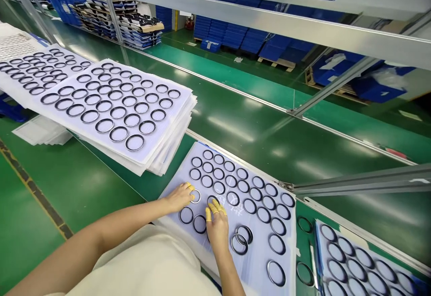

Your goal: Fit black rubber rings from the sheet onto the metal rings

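Our shirt [134, 264] sits nearest, our left hand [178, 198] and right hand [217, 231] on the white sheet [256, 260]. Left fingers [190, 188] lie together beside one ring [195, 196], right fingers [214, 206] together over another ring [208, 197], grip unclear. These rings look light and stiff, best pinched by the rim; a sheet stack [171, 150] lies beyond the white sheet.

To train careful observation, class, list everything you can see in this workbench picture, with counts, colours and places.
stacked sheets: two piles, white, upper left
front sheet: one, pale lilac, under the hands
right-hand sheet: one, pale, lower right
rings: dozens, black, on the sheets
loose rings: two, black, on the belt
conveyor belt: one, green, centre
crates: many, blue, background
finger cots: several, yellow, on the fingers
left hand: one, on the front sheet
right hand: one, on the front sheet
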Demonstrator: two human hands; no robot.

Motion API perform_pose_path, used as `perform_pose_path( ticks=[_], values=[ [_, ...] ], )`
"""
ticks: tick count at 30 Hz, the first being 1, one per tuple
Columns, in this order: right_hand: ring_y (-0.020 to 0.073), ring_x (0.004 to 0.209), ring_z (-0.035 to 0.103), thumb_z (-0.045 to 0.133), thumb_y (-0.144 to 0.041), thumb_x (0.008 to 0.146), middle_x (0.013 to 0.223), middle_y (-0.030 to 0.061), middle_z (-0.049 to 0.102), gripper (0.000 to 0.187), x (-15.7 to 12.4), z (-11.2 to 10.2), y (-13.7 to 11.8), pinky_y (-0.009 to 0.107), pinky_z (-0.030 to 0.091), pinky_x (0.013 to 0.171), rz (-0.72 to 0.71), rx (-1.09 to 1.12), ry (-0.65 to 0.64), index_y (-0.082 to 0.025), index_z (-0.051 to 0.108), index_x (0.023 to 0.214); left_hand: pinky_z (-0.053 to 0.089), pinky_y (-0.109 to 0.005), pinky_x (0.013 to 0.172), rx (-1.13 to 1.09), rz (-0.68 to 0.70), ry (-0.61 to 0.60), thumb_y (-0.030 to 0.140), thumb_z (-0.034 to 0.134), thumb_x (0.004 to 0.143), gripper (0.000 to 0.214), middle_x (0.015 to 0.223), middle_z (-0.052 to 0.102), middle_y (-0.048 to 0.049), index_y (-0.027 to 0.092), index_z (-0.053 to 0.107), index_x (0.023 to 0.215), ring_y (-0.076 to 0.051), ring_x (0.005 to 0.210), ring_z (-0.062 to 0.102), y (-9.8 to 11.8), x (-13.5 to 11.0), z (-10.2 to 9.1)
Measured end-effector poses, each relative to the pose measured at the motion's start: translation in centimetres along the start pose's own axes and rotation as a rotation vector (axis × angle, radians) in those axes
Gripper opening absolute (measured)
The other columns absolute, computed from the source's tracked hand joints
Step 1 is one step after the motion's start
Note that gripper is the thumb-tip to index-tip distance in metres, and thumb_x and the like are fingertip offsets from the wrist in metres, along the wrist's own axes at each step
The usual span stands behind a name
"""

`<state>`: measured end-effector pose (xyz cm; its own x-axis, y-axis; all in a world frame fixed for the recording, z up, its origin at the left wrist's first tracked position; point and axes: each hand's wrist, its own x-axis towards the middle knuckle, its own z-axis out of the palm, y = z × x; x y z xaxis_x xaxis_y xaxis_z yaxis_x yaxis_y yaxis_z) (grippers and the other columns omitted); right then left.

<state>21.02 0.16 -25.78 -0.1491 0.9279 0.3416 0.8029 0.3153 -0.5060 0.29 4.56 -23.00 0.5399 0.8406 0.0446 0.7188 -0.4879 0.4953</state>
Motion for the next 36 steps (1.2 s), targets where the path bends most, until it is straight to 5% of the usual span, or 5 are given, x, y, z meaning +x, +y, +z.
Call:
perform_pose_path(
  ticks=[11,17,22,26,36],
  values=[
    [0.031,0.12,0.052,0.046,-0.02,0.092,0.116,0.0145,0.067,0.027,1.2,1.8,-2.3,0.047,0.047,0.092,-0.138,-0.061,-0.082,-0.018,0.07,0.105,0.05,-0.028,0.073,-0.045,-0.302,0.051,0.018,0.045,0.093,0.017,0.082,0.064,-0.0016,0.017,0.06,0.085,-0.015,0.078,0.062,-2.3,-1.4,-2.6],
    [0.0252,0.112,0.056,0.05,-0.021,0.092,0.113,0.0086,0.069,0.023,-0.3,-0.7,-1.7,0.04,0.045,0.09,-0.111,-0.169,-0.036,-0.022,0.069,0.106,0.047,-0.042,0.092,0.006,-0.371,0.149,0.018,0.052,0.086,0.013,0.103,0.061,-0.0103,0.016,0.062,0.094,-0.026,0.103,0.058,-3.1,-1.8,-1.8],
    [0.0251,0.087,0.06,0.044,-0.024,0.096,0.094,0.0123,0.069,0.025,-6.4,-6.1,2.8,0.039,0.045,0.074,0.04,-0.344,0.122,-0.018,0.068,0.098,0.046,-0.045,0.095,0.006,-0.331,0.189,0.021,0.049,0.089,0.023,0.114,0.056,-0.0105,0.018,0.06,0.108,-0.026,0.107,0.054,-2.5,-1.4,-1.0],
    [0.0233,0.075,0.06,0.041,-0.029,0.097,0.086,0.0112,0.068,0.029,-9.7,-7.3,4.7,0.036,0.044,0.066,0.06,-0.412,0.148,-0.02,0.068,0.093,0.047,-0.042,0.095,0.005,-0.249,0.162,0.02,0.048,0.09,0.024,0.112,0.056,-0.009,0.018,0.06,0.11,-0.024,0.106,0.054,-1.1,-0.4,-0.8],
    [0.0197,0.07,0.064,0.042,-0.024,0.097,0.09,0.0109,0.07,0.026,-7.4,-6.9,6.8,0.032,0.045,0.066,0.189,-0.491,0.081,-0.017,0.067,0.094,0.049,-0.039,0.083,0.038,-0.082,0.011,0.015,0.05,0.088,0.015,0.097,0.059,-0.007,0.018,0.065,0.088,-0.022,0.091,0.055,2.3,0.5,1.0]
  ],
)
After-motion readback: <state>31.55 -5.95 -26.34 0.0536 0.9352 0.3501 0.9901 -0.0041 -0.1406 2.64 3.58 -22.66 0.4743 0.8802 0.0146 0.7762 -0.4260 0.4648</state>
